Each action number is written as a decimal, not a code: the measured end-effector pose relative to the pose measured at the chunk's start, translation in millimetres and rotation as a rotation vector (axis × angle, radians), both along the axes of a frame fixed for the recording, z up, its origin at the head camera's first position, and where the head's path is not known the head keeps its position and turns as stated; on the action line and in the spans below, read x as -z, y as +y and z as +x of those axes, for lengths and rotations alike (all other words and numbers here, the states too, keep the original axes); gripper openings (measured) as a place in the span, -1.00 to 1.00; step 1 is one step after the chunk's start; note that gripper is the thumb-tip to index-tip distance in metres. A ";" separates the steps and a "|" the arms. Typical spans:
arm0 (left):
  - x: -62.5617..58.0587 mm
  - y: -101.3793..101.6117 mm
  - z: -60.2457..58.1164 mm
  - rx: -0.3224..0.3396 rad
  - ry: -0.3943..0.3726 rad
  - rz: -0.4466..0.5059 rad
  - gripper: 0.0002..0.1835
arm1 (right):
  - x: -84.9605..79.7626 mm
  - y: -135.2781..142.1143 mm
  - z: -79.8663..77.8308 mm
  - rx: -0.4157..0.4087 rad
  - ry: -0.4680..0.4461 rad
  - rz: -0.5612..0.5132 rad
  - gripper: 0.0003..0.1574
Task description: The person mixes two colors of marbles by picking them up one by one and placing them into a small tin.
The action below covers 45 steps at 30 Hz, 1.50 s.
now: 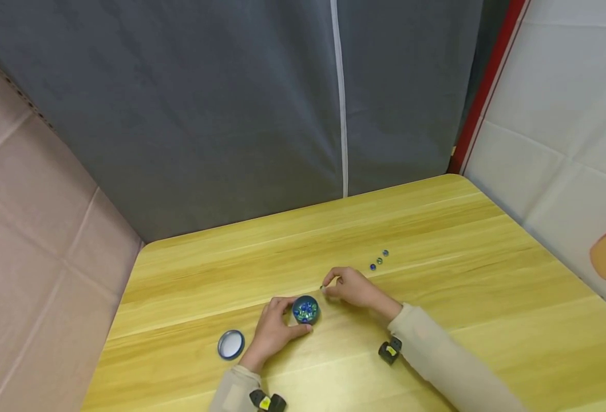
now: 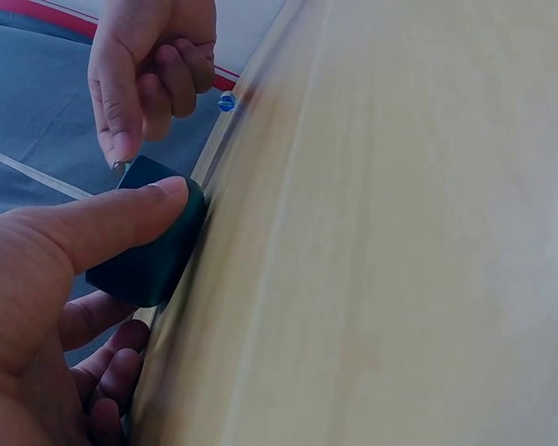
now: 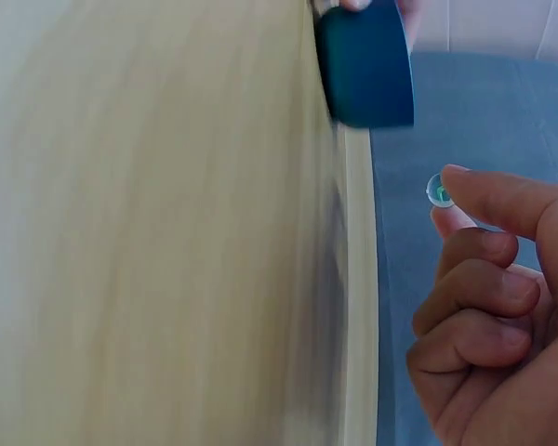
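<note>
A small round blue tin (image 1: 294, 315) stands on the table with several blue and green glass marbles (image 1: 305, 309) inside. My left hand (image 1: 274, 329) grips the tin, thumb on the near side and fingers round the far side. Just right of the tin, my right hand (image 1: 351, 287) pinches one clear marble with a green swirl (image 3: 438, 191) between thumb and index finger. The other fingers of that hand are curled in. In the left wrist view the pinched marble (image 2: 119, 166) appears close by the rim of the dark blue-green tin (image 2: 158, 255).
Three marbles (image 1: 379, 261) lie in a slanting row on the wooden table (image 1: 436, 229), beyond the right hand. A round lid (image 1: 230, 344) with a blue rim and pale inside lies left of the left hand. A grey curtain (image 1: 230, 114) hangs behind the table's far edge.
</note>
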<state>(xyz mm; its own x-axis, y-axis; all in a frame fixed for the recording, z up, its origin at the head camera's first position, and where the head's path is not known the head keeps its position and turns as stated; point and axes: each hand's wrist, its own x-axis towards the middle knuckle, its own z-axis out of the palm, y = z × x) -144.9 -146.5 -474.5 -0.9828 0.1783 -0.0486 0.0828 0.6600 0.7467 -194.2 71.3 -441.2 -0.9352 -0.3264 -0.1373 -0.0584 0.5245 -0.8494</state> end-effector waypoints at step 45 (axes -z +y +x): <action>1.0 -0.1 -0.8 -0.003 0.009 -0.002 -0.29 | -2.7 20.7 -7.7 0.040 0.037 0.015 -0.75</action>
